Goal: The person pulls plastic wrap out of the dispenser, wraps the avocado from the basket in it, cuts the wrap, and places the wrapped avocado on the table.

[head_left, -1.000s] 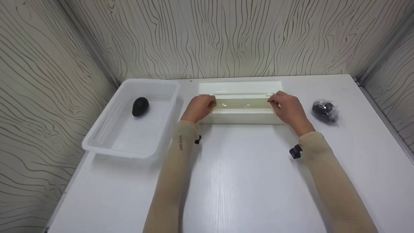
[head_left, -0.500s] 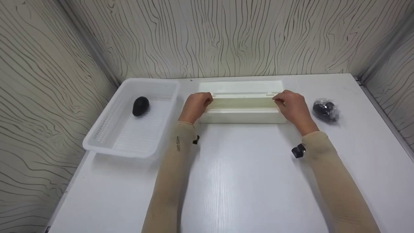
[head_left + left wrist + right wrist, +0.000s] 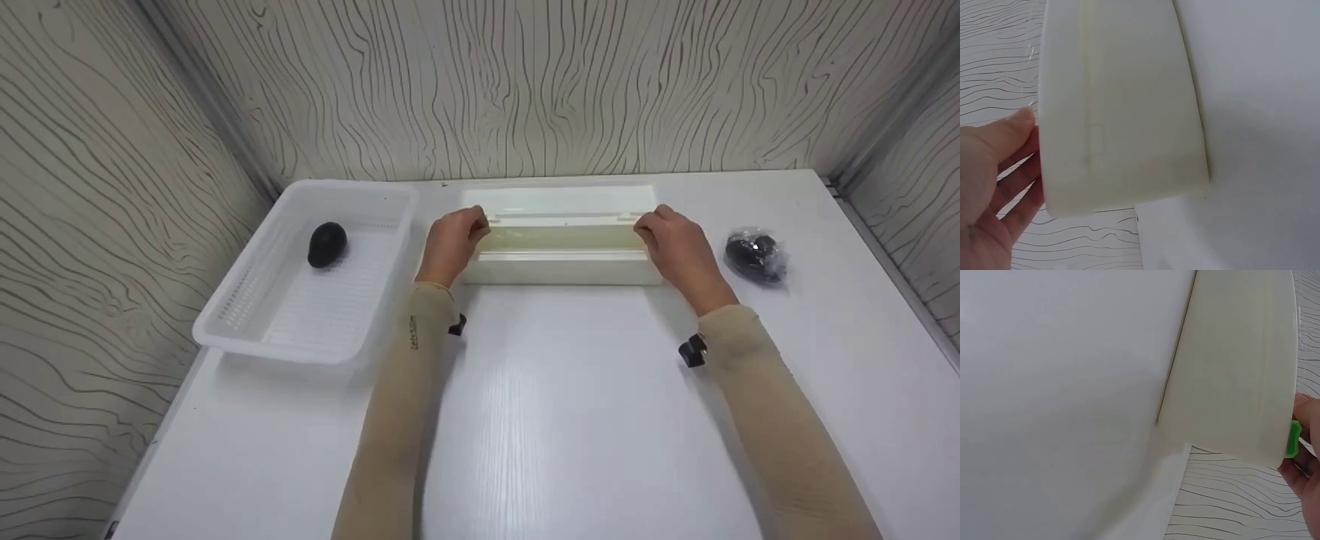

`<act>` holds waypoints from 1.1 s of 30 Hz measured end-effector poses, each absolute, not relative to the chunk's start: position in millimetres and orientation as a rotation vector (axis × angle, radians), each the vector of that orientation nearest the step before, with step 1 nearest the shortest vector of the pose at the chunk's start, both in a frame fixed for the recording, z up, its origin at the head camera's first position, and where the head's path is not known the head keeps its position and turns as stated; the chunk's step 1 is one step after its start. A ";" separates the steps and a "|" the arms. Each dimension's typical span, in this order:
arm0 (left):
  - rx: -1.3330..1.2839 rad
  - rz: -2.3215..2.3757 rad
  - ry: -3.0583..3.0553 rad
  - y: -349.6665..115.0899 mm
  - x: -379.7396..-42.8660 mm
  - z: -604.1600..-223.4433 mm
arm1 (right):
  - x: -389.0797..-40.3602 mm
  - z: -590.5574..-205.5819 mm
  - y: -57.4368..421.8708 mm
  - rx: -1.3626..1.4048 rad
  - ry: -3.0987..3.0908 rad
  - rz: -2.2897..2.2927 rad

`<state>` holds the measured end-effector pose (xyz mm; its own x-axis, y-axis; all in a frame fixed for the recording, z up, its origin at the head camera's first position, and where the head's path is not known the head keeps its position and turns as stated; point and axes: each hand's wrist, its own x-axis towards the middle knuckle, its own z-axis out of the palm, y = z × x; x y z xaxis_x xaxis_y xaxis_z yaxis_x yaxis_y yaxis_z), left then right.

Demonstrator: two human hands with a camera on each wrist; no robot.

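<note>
A long white cling film dispenser box (image 3: 562,272) stands at the back middle of the table with its lid (image 3: 559,201) tipped back. Inside shows a pale yellowish roll of cling film (image 3: 561,238). My left hand (image 3: 452,241) is at the box's left end, thumb and fingertips pinching the film's edge. At the right end my right hand (image 3: 679,255) pinches the film the same way. Faint clear film (image 3: 1031,53) shows above the left thumb in the left wrist view. A green piece (image 3: 1293,439) sits on the box by my right fingers.
To the left, a white plastic basket (image 3: 285,349) holds a dark avocado (image 3: 327,245). Another avocado (image 3: 754,257), wrapped in clear film, lies on the table at the right. Wood-patterned walls (image 3: 487,90) stand behind and at the sides of the white table (image 3: 570,420).
Both hands have spread apart toward the box's ends, the left hand leftward and slightly up, the right hand rightward. More of the roll shows between them. The basket and avocados stay put.
</note>
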<state>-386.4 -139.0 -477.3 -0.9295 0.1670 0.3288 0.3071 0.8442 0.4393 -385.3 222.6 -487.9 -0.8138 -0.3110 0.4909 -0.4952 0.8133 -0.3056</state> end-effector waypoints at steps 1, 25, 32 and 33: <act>-0.346 -0.707 -2.740 -138.8 -386.4 -477.6 | -385.4 -488.4 222.5 0.605 -2.569 0.585; -0.205 -0.595 -2.581 -134.6 -385.3 -472.9 | -387.2 -480.6 223.2 0.564 -2.479 0.479; -0.189 -0.604 -2.565 -133.2 -383.8 -466.3 | -388.5 -475.1 221.4 0.507 -2.487 0.523; -0.184 -0.612 -2.564 -133.0 -383.8 -464.5 | -388.8 -473.7 221.0 0.502 -2.480 0.520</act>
